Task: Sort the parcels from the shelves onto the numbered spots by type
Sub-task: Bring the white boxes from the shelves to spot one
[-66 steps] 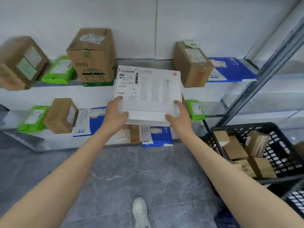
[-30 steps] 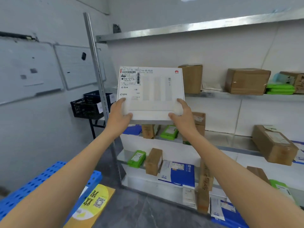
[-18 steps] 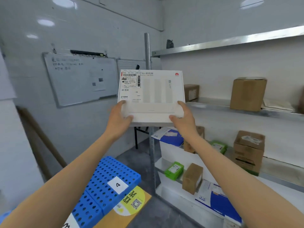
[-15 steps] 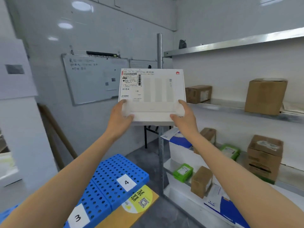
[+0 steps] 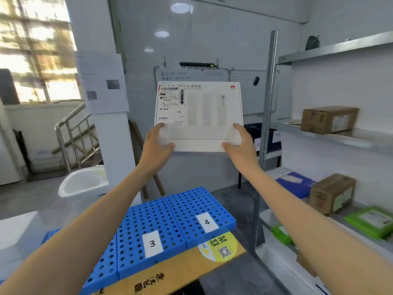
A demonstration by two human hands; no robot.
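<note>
Window (image 5: 36, 50) at upper left is letting in bright daylight, with a metal stair railing (image 5: 72, 133) rising below it over the grey floor (image 5: 32, 201). White pillar (image 5: 110, 135) is standing centre-left, carrying printed sheets (image 5: 104, 81), with a white basin (image 5: 85, 182) showing by its foot. Glossy white wall (image 5: 212, 39) behind is reflecting round lamps (image 5: 181, 7) and bearing a whiteboard (image 5: 191, 74), while wooden poles (image 5: 136, 133) are leaning beside the pillar.

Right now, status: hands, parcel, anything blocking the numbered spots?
Left hand and right hand grip white box by lower corners. Box held up; spot 3 and spot 4 below. Nothing between.
</note>
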